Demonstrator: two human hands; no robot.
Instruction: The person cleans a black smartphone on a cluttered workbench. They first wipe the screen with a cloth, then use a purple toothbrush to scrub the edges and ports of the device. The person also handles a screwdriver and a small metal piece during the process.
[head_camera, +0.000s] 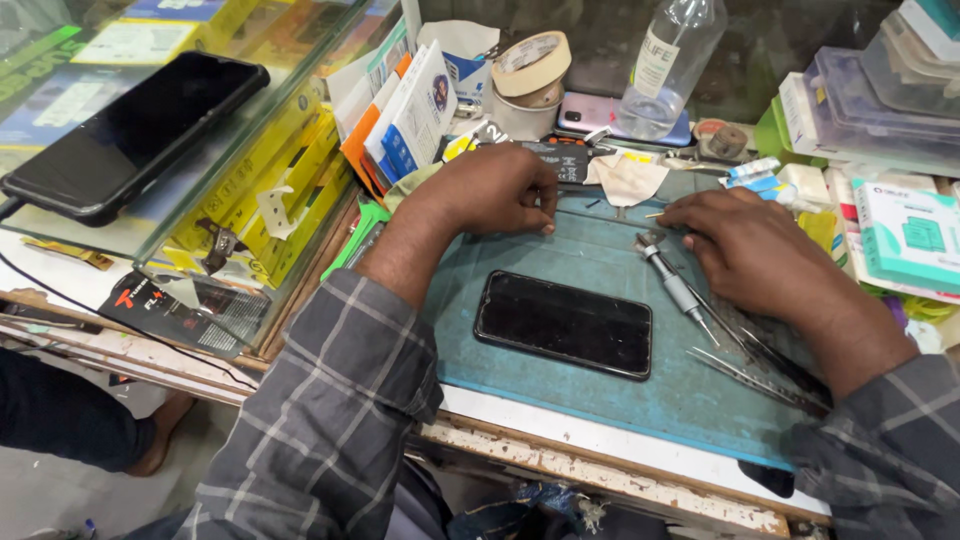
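Both hands rest on a blue-green work mat, on which a black smartphone lies face up, screen dark, at the centre. Beyond the phone's far left corner, the left hand is curled, fingertips pressed together on something too small to identify. Beyond its far right corner, the right hand lies flat, fingers loosely together, beside a grey-handled screwdriver and tweezers.
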